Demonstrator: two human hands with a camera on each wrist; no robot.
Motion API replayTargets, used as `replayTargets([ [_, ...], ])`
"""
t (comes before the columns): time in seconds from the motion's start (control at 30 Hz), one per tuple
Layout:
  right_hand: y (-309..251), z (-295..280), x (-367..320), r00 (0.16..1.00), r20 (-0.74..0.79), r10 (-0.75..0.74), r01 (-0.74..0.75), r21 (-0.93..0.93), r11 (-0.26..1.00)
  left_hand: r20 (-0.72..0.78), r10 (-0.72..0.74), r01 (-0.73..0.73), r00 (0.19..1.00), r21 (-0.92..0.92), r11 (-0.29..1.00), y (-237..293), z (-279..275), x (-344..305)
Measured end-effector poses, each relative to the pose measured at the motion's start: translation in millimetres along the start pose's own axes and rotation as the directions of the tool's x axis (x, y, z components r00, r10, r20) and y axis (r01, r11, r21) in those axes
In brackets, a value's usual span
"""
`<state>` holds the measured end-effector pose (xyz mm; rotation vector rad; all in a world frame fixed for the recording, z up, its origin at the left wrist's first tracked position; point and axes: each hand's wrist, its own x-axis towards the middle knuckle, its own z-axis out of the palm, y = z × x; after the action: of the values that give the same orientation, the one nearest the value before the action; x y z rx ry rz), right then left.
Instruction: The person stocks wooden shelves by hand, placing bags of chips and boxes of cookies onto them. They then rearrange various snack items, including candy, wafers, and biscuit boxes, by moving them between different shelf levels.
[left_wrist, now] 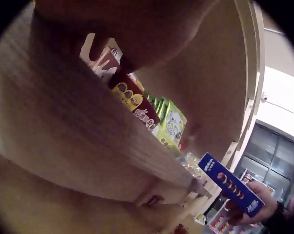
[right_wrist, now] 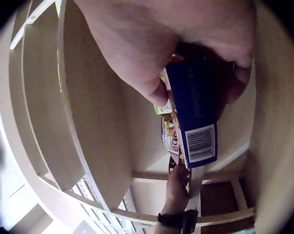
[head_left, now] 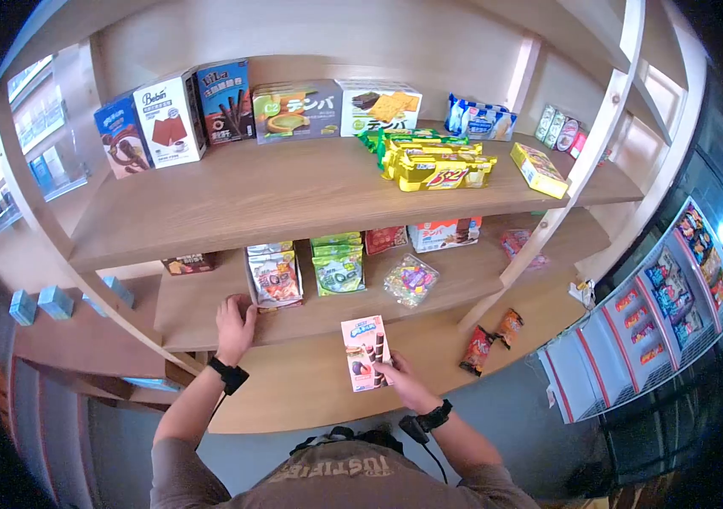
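Observation:
My right hand [head_left: 404, 382] pinches a wafer roll box [head_left: 366, 355], its pale front with dark striped rolls facing up in the head view. In the right wrist view its narrow blue side with a barcode shows. My left hand [head_left: 234, 329] rests at the lower shelf's front edge, fingers relaxed, beside the front left corner of a dark red display box [left_wrist: 135, 102] of candy bags [head_left: 277, 278]. In the left wrist view the hand hides part of that box. Green candy bags [head_left: 339, 267] stand to its right, then a clear bag of colourful sweets [head_left: 411, 280].
The upper shelf [head_left: 234, 195] bears snack boxes [head_left: 170, 119] and yellow biscuit packs [head_left: 442, 165]. Slanted wooden posts [head_left: 569, 170] frame both sides. Two red snack packets [head_left: 477, 349] lie low on the right, near a white rack [head_left: 633, 331]. Small blue boxes [head_left: 56, 302] stand far left.

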<state>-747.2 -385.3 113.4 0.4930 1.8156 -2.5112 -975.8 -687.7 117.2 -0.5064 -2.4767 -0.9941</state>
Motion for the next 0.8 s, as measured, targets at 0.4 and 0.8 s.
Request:
replayTargets([
  [0.4, -30, -22, -13, 0.985, 0.132, 0.107, -0.096, -0.087, 0.992, -0.057, 0.221, -0.224, 0.974, -0.057, 0.973, 5, -12, -17],
  [0.8, -72, -169, -18, 1.000, -0.012, -0.029, 0.025, -0.243, 0.970, 0.186, 0.624, -0.551, 0.759, -0.328, 0.767, 168, 13, -65],
])
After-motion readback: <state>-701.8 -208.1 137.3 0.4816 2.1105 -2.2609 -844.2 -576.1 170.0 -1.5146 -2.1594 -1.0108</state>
